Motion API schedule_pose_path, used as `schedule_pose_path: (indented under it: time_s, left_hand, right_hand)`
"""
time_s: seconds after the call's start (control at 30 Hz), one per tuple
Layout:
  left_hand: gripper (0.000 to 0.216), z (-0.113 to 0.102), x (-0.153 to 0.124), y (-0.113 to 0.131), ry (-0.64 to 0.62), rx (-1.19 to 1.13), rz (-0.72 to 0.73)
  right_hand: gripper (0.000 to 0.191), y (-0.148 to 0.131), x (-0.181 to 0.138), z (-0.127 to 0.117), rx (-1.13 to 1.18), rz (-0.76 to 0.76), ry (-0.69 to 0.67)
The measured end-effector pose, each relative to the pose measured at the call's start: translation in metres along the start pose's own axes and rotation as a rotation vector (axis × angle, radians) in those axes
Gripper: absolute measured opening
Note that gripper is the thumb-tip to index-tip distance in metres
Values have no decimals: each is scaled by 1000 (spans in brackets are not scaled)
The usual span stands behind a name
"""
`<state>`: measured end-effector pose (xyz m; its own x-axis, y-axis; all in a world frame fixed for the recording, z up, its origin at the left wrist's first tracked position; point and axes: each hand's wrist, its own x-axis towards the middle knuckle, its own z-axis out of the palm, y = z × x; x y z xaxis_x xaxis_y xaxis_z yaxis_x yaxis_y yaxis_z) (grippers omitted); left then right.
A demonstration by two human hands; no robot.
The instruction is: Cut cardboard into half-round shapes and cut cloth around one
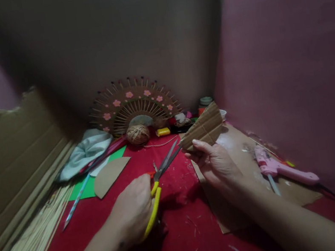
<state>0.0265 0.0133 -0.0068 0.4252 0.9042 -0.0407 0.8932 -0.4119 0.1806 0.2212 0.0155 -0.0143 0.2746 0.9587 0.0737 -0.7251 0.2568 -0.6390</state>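
Observation:
My left hand [133, 207] is closed round the yellow handles of a pair of scissors [160, 173]. Their blades point up and right and meet the lower left edge of a piece of corrugated cardboard [203, 127]. My right hand [216, 164] pinches that cardboard from below, thumb on its front, and holds it up above the red cloth [179, 227]. A thin string seems tied across the cardboard piece.
A decorated stick fan [133, 105] stands at the back with a twine ball [137, 134] before it. A pink glue gun [283, 169] lies right on a cardboard sheet [239, 147]. Bamboo sticks [20, 246], a half-round card [109, 175], green paper [83, 190], white cloth [86, 152] lie left.

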Motion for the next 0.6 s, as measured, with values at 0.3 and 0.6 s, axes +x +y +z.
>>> schedule_pose_path:
  time_s: [0.3, 0.6]
  left_hand:
    - [17, -1, -4, 8, -30, 4, -49]
    - [20, -1, -5, 7, -31, -7, -52]
  right_hand:
    - [9, 9, -5, 1, 43, 77, -54]
    - [15, 14, -11, 8, 87, 161, 14]
